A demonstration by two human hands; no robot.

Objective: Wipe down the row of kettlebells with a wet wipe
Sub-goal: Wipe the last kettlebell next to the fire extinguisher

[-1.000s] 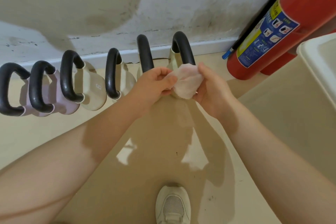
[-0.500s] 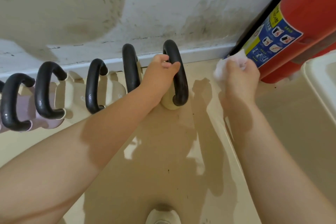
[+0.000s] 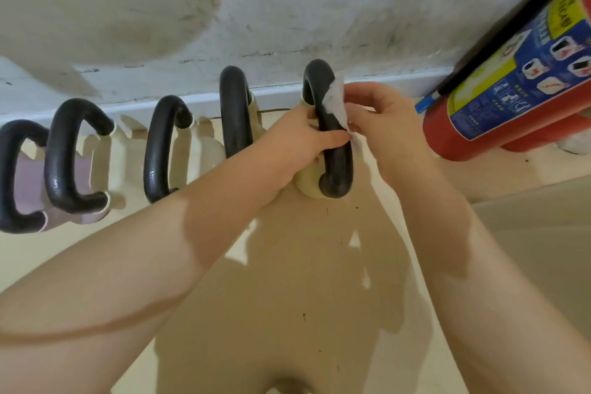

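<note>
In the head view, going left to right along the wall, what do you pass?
Lilac kettlebell → second lilac kettlebell → cream kettlebell → next cream kettlebell → left hand → wet wipe → right hand → fire extinguisher.

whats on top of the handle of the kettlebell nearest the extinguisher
A white wet wipe lies against the black handle, pinched by the right hand. The left hand grips the handle and hides its left side.
</note>
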